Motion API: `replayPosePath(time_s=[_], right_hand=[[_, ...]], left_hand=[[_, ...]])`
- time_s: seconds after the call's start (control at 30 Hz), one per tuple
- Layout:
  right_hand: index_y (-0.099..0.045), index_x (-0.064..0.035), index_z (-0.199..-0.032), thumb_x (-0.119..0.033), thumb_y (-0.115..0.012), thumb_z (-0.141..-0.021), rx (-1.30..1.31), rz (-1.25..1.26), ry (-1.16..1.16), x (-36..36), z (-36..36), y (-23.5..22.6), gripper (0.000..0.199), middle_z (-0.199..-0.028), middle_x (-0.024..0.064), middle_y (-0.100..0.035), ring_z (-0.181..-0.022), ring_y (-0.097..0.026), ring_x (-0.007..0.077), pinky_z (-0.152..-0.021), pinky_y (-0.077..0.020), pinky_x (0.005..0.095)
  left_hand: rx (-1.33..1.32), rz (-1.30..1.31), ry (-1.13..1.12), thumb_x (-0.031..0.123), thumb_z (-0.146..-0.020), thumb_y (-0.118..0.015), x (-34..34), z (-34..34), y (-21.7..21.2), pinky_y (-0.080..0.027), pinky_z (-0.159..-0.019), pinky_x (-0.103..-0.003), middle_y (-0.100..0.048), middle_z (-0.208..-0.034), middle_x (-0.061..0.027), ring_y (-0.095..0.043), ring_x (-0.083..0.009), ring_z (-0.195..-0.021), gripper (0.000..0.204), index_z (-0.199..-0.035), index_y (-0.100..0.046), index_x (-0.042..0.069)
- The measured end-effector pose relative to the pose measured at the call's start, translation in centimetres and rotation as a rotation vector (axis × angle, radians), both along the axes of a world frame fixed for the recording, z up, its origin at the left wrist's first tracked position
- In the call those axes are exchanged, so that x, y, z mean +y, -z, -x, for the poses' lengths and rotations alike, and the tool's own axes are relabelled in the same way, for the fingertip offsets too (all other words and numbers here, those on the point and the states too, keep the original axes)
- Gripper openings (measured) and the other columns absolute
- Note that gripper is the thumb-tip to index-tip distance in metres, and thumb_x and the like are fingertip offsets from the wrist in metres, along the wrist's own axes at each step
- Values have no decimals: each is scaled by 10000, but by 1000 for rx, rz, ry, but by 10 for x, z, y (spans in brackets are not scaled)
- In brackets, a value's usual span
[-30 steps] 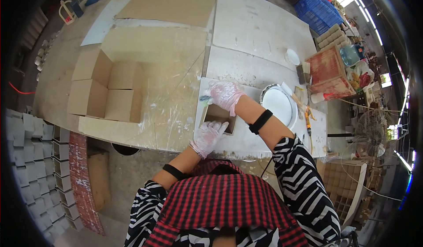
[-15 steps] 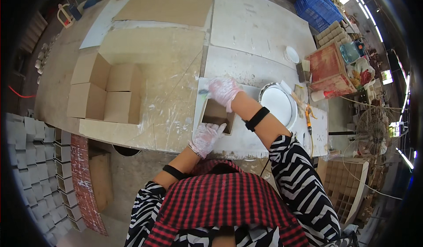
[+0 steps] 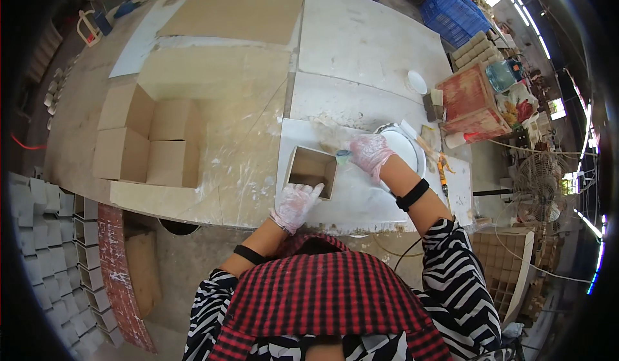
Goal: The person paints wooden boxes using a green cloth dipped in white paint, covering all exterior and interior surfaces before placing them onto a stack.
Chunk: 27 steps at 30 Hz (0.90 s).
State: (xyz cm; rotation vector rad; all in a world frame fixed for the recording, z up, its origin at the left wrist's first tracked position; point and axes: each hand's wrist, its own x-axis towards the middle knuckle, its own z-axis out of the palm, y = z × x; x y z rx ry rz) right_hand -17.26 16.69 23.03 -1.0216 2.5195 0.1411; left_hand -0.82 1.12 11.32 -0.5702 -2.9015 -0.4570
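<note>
An open-topped brown box (image 3: 313,167) stands on the white board, dark inside. My left hand (image 3: 296,205), in a thin whitish glove, grips its near wall, fingers over the rim. My right hand (image 3: 369,156), gloved the same way, is closed to the right of the box. From its fingers a small blue-green piece (image 3: 343,156) sticks out, too blurred to tell its kind. The hand partly covers the left edge of a round white tub (image 3: 405,148). Several brown boxes (image 3: 148,138) stand grouped on the table to the left.
A yellow-orange handled tool (image 3: 443,167) and a white bowl (image 3: 417,82) are on the right of the table (image 3: 251,103). Beyond stand a worn red crate (image 3: 474,103), blue baskets (image 3: 454,14) and a fan (image 3: 540,187). White boxes (image 3: 48,245) are stacked at lower left.
My right hand has moved from over the box's far side rightward to the tub's edge, uncovering the box. My left hand stays on the near wall. The whole view has shifted slightly.
</note>
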Motion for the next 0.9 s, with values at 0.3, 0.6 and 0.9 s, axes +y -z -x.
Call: replayPosePath(time_s=[0.3, 0.6, 0.9], right_hand=[[-566, -194, -1145, -353, -537, -829, -12, 305, 224, 4, -32, 2, 355, -1076, 152, -582, -931, -592, 307, -777, -480, 402], [-609, -181, -1093, -440, -521, -842, -91, 521, 487, 19, -105, 28, 372, -1048, 161, -585, -892, -595, 333, -786, -472, 406], [-540, -28, -1177, -250, -624, -803, -654, 1000, 988, 59, -146, 28, 443, -1133, 165, -575, -991, -567, 211, -817, -464, 295]], left_hand=[[-13, 39, -11, 332, -839, -529, 2, 1, -3, -382, -726, -364, -589, -833, -60, -574, -215, -791, 414, -1191, -533, 116], [-38, 17, 4, 319, -815, -571, 1, 2, -1, -386, -729, -371, -600, -825, -67, -577, -222, -793, 434, -1192, -528, 106], [-197, -21, 88, 305, -761, -621, -2, 5, -35, -386, -797, -400, -593, -928, -132, -564, -283, -900, 673, -1330, -369, 48]])
